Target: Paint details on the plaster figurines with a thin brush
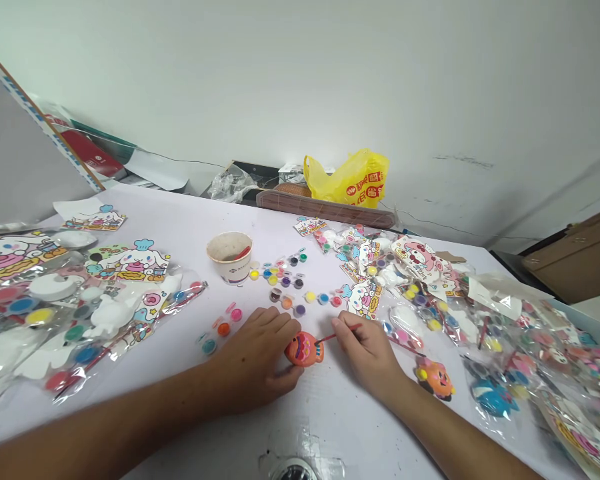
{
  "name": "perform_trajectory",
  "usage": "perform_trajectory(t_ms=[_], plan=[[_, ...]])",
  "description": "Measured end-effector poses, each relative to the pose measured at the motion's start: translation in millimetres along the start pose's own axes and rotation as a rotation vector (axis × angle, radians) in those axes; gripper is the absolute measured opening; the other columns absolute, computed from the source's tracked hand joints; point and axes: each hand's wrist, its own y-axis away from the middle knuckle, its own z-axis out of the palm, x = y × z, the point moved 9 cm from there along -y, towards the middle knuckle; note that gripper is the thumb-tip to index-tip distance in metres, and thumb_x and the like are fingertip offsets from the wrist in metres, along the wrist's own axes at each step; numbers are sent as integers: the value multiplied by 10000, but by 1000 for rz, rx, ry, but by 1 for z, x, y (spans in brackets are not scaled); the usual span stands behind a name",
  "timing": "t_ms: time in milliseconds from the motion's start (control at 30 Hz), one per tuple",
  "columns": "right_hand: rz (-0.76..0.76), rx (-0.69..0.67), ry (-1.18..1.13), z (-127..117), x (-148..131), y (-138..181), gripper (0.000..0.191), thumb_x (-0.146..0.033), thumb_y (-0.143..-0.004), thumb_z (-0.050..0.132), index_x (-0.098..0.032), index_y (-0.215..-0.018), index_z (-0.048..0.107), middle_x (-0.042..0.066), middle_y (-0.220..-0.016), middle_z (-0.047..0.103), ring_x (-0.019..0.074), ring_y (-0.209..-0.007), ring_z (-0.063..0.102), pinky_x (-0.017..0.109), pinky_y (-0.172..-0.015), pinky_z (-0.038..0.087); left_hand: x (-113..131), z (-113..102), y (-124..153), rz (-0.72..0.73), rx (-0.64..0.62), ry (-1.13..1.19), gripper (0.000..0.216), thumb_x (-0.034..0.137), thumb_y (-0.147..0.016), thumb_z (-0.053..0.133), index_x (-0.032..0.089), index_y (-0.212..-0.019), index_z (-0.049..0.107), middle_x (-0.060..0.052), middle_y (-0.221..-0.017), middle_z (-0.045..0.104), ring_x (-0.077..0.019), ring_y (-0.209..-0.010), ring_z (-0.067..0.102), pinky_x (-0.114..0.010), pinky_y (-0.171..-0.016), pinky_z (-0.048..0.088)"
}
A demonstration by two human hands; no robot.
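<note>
Orange figurine (pixel 304 349) sits on the white table (pixel 330 420), near centre. Left hand (pixel 254 357) is wrapped round its left side, fingers over the top, thumb beneath. Right hand (pixel 367 350) is pinched on a thin red brush (pixel 336 334), whose tip meets the figurine's right side.

Containers:
- Paper cup (pixel 230 255) stands upright behind the hands, with something reddish inside (cannot tell what).
- Small paint pots (pixel 283 283) are scattered between cup and hands, showing yellow, blue, purple, orange, pink and green.
- Clear packets on the left (pixel 80 307) hold white unpainted figures, strips of paint pots and printed cartoon cards.
- Packets on the right (pixel 480 313) are heaped, with similar contents.
- Yellow bag (pixel 347 177) bulges at the table's far edge, its contents hidden.

Edges and room: packets crowd both flanks. Bare tabletop lies between the forearms toward the near edge. A second orange figure (pixel 435 378) lies just beside the right wrist, a blue figure (pixel 495 400) beyond it.

Surroundings: pale wall (pixel 300 80) behind, wooden cabinet (pixel 575 257) at far right.
</note>
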Motion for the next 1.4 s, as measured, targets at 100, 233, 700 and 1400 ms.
perform_trajectory(t_ms=[100,233,700,1400], plan=[[-29,-64,-17,5,-4,1,428,-379,-983,394,-215,-613,256,-55,-579,269,111,-534,260,263,-501,225,0,1,1,0,-2,-1,123,205,-794,568,207,-870,471,-25,-874,522,-221,-831,427,-350,-751,324],[-25,-37,4,3,-4,1,427,-381,-981,399,-215,-615,256,-55,-580,268,114,-538,261,264,-502,224,0,1,1,2,-2,-1,127,210,-794,567,210,-876,471,-26,-875,526,-222,-828,430,-350,-748,323],[-61,-83,1,6,-8,1,429,-380,-983,393,-215,-612,253,-52,-579,288,113,-533,276,261,-504,234,1,0,1,10,12,1,119,211,-800,564,209,-882,478,-27,-877,532,-222,-829,437,-352,-747,327],[-14,-37,0,3,-3,0,427,-395,-980,385,-219,-608,269,-52,-575,273,119,-532,276,266,-504,233,0,0,-1,4,0,-2,130,213,-806,563,214,-908,482,-32,-894,535,-229,-845,442,-356,-760,333]])
